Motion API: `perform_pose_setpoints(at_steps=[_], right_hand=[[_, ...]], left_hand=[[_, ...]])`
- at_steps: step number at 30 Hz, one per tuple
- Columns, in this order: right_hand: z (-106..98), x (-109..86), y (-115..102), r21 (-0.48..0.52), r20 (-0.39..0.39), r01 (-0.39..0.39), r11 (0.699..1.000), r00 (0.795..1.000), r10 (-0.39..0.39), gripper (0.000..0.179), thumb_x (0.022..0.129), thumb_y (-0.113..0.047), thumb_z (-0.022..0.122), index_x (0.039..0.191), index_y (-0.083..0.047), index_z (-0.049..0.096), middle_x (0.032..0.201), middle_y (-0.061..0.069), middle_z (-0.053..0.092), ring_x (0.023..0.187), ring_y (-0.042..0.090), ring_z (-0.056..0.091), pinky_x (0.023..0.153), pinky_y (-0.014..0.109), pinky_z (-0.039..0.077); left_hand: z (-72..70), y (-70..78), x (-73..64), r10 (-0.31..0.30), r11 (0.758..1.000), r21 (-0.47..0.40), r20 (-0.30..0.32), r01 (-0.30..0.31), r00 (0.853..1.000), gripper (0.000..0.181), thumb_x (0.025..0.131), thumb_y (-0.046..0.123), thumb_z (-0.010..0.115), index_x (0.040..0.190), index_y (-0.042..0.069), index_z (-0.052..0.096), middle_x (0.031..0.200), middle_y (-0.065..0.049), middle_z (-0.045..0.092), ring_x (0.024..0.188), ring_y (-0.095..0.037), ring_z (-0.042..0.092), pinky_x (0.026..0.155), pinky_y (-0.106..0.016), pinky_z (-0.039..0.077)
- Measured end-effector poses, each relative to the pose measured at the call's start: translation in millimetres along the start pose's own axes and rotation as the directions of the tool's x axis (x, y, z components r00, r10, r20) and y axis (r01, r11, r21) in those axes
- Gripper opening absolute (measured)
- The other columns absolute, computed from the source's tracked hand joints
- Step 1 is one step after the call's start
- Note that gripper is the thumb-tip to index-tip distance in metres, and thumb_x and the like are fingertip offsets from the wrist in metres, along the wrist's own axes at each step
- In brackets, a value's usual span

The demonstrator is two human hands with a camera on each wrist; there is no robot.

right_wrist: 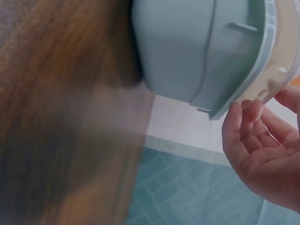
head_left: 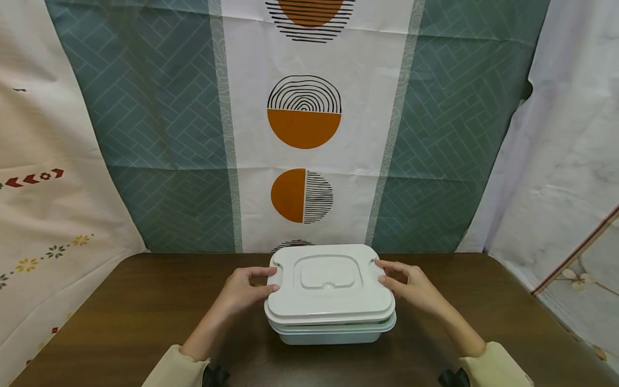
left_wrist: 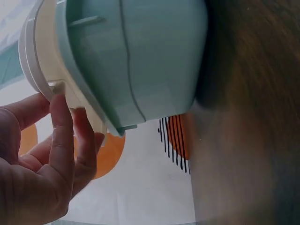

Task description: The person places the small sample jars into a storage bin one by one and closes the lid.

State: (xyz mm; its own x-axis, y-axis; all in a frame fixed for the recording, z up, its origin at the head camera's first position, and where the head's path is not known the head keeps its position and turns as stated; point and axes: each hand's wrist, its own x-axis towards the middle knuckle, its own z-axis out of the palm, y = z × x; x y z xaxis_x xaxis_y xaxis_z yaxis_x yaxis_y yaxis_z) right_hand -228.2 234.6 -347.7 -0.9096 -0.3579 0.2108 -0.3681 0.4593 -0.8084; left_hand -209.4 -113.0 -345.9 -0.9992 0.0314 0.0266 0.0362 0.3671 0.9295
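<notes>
A white lid (head_left: pixel 331 301) with rounded corners and a raised centre panel lies over a pale green plastic box (head_left: pixel 331 338). Along the front, the lid's rim and the box's rim show as separate layers. My left hand (head_left: pixel 246 287) pinches the lid's left edge between thumb and fingers. On the opposite side, my right hand (head_left: pixel 411 287) pinches its right edge. In the left wrist view, fingertips of the left hand (left_wrist: pixel 51 159) grip the lid's pale side above the box (left_wrist: pixel 154 56). The right wrist view has the right hand (right_wrist: pixel 267 145) at the lid's rim, beside the box (right_wrist: pixel 183 47). The box's inside is hidden.
Box and forearms are over a dark brown wooden table (head_left: pixel 159 301). Behind its far edge hangs a green and white patterned cloth (head_left: pixel 309 156). Light cloths hang at the left (head_left: pixel 53 215) and right (head_left: pixel 546 188).
</notes>
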Motion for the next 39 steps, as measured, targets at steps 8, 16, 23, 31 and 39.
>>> perform_pose_setpoints(at_steps=[8,16,23,31,39], right_hand=[[2.1,0.8,6.1,0.017,0.047,-0.009,1.000,0.999,0.008,0.045,0.089,-0.015,0.058,0.127,0.008,0.047,0.093,0.013,0.046,0.065,0.008,0.051,0.054,0.027,0.050],[1.9,-2.4,12.0,0.027,0.082,0.027,0.999,0.996,-0.029,0.043,0.089,-0.011,0.058,0.124,0.011,0.047,0.086,0.008,0.043,0.069,0.004,0.047,0.053,0.029,0.049],[5.0,-4.9,13.6,0.039,0.099,-0.004,0.999,0.995,0.000,0.046,0.088,-0.013,0.059,0.125,0.012,0.046,0.086,0.008,0.041,0.068,0.004,0.046,0.056,0.030,0.052],[7.8,-9.1,15.1,-0.116,0.059,0.063,0.991,0.997,-0.056,0.045,0.088,-0.016,0.060,0.125,0.008,0.049,0.085,0.007,0.046,0.059,0.002,0.039,0.048,0.020,0.041],[7.9,-9.2,16.8,-0.188,0.046,0.082,0.979,0.996,-0.074,0.046,0.087,-0.019,0.061,0.125,0.005,0.051,0.109,0.019,0.058,0.078,0.008,0.048,0.054,0.021,0.042]], left_hand=[[7.2,-3.0,0.7,0.022,0.996,0.088,-0.020,-0.020,1.000,0.034,0.073,0.005,0.074,0.106,0.001,0.067,0.098,-0.013,0.064,0.064,-0.014,0.057,0.056,-0.032,0.052],[9.3,-1.3,-0.6,0.056,0.984,0.167,0.011,-0.057,0.998,0.034,0.073,0.006,0.074,0.106,0.001,0.066,0.095,-0.013,0.065,0.058,-0.015,0.057,0.052,-0.028,0.050],[8.1,-1.2,-2.1,0.107,0.969,0.220,0.047,-0.115,0.993,0.035,0.073,0.007,0.074,0.107,0.000,0.066,0.088,-0.009,0.065,0.053,-0.016,0.055,0.049,-0.027,0.047],[6.1,-7.7,-3.3,0.193,0.942,0.273,0.034,-0.195,0.981,0.034,0.072,0.012,0.076,0.104,0.003,0.068,0.103,-0.011,0.065,0.069,-0.017,0.059,0.056,-0.028,0.049],[4.3,-15.2,-3.6,0.244,0.927,0.285,0.039,-0.245,0.969,0.035,0.075,0.018,0.075,0.106,0.004,0.067,0.109,-0.013,0.064,0.081,-0.020,0.063,0.062,-0.026,0.050]])
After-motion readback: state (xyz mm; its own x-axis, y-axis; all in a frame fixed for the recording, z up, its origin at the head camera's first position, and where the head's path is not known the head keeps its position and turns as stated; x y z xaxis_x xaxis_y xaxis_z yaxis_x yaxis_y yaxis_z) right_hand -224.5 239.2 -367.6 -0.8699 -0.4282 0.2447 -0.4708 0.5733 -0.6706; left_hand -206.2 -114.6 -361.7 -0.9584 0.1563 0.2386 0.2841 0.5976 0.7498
